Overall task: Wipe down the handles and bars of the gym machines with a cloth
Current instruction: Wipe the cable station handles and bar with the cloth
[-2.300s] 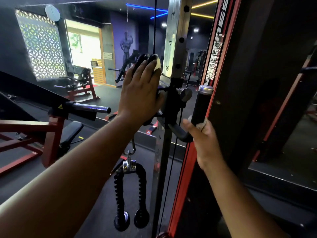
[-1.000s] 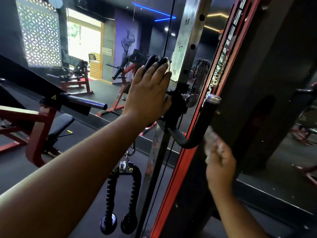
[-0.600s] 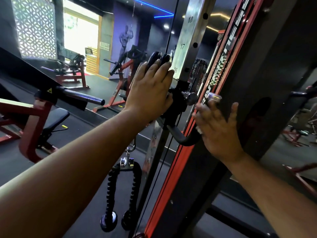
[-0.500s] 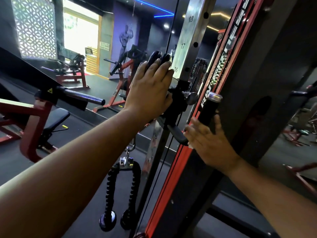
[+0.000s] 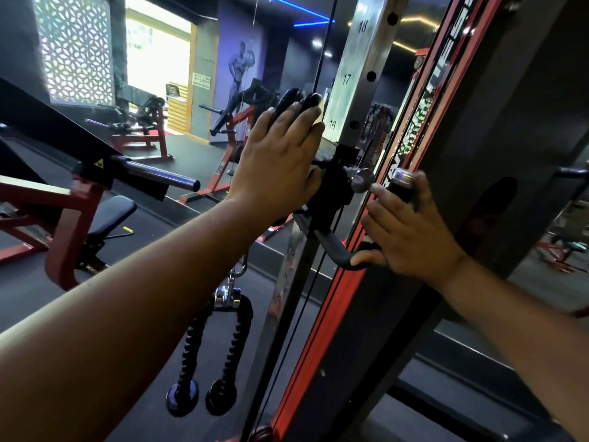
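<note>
The right hand point(image 5: 411, 237) is wrapping its fingers point(image 5: 382, 199) round the curved handle point(image 5: 334, 250), presumably rubbing it; no cloth is showing. The left hand point(image 5: 280, 164) is pressing flat, fingers straight, on the pulley carriage point(image 5: 331, 186), likely steadying it.

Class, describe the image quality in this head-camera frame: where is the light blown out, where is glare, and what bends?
Head view: the doorway is overexposed; glare streaks the numbered steel post; wide-angle distortion bows the left forearm; the dark handle beside the right hand loses detail in shadow.
</note>
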`<state>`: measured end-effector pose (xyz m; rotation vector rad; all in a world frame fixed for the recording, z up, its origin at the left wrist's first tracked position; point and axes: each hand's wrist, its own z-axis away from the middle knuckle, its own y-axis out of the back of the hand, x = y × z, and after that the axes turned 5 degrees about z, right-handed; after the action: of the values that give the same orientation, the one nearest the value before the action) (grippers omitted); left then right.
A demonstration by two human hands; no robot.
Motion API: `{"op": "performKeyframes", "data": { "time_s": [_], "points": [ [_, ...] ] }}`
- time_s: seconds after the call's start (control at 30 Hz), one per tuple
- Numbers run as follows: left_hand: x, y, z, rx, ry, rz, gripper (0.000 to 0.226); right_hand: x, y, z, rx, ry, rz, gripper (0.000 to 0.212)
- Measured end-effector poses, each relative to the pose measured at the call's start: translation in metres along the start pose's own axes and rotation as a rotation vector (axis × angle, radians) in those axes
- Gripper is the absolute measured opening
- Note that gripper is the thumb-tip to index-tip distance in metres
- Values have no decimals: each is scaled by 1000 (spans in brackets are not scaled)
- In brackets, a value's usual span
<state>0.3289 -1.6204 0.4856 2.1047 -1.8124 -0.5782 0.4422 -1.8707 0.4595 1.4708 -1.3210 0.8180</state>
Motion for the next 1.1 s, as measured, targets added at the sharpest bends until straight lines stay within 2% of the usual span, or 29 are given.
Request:
{"op": "performKeyframes", "data": {
  "time_s": [0.1, 0.23, 0.33, 0.4, 0.5, 0.6, 0.77, 0.9, 0.97, 1.0, 1.1],
  "points": [
    [1, 1, 0, -8, -5, 2, 61, 11, 24, -25, -218, 82, -15, 101],
    [-3, 1, 1, -6, 4, 1, 62, 21, 23, -13, -292, 196, -5, 104],
    [-5, 0, 2, 10, 1, 0, 61, 16, 6, 13, -95, 134, 159, 99],
    [-4, 0, 1, 5, -8, -4, 61, 9, 2, 15, -37, 157, 174, 100],
    [2, 0, 0, -18, 5, -2, 63, -5, 9, 1, -204, 223, 62, 100],
    [7, 2, 0, -17, 16, 5, 64, -18, 27, -21, -237, 191, 111, 101],
    [4, 2, 1, -19, 19, 8, 63, -18, 14, 7, -227, 255, 187, 75],
    [1, 2, 2, -14, 15, 25, 63, -23, -2, 17, -65, 226, 336, 63],
    [4, 2, 1, -16, 16, 36, 63, -41, 8, 2, -86, 184, 342, 40],
    [6, 2, 1, -15, 17, 35, 62, -50, 14, -7, -118, 192, 315, 37],
    [6, 2, 2, -13, 20, 18, 62, -65, 19, -23, -233, 181, 168, 45]
  ]
}}
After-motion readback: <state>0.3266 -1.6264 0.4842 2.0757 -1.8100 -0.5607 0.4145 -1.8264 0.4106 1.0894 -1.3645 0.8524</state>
